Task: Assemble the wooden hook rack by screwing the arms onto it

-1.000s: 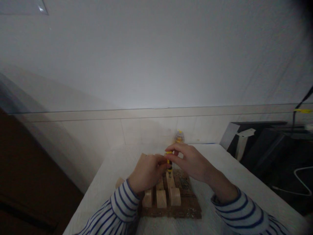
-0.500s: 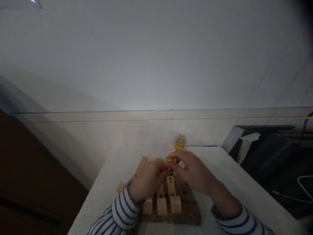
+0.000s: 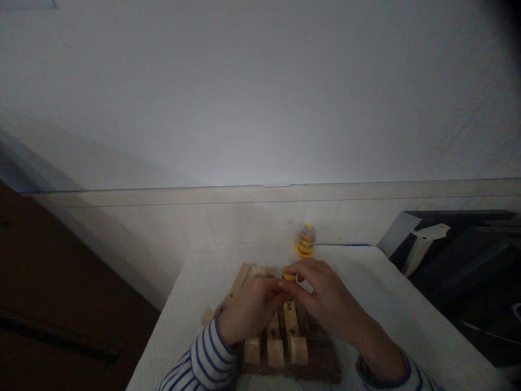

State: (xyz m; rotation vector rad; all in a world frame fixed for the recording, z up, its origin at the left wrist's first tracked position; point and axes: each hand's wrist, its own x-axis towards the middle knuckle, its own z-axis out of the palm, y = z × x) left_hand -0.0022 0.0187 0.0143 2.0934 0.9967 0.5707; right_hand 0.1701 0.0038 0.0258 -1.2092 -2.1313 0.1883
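Note:
A small yellow-and-black screwdriver (image 3: 289, 278) stands upright on a wooden slat assembly (image 3: 277, 339), and both hands meet at it. My right hand (image 3: 325, 301) pinches the yellow top with closed fingertips. My left hand (image 3: 250, 307) is curled beside the shaft, fingers closed on its lower part. The wooden slats lie on a brown cardboard sheet (image 3: 325, 369) on the white table (image 3: 386, 304). Most of the tool is hidden by my fingers.
A small clear container with a yellow base (image 3: 305, 241) stands at the table's far edge near the tiled wall. Dark furniture with a white bracket (image 3: 427, 233) is on the right. On the left, the table edge drops to a dark floor.
The view has shifted, so hands and wood sit lower and slightly right in the picture. Both hands stay on the screwdriver, now closer to the wood.

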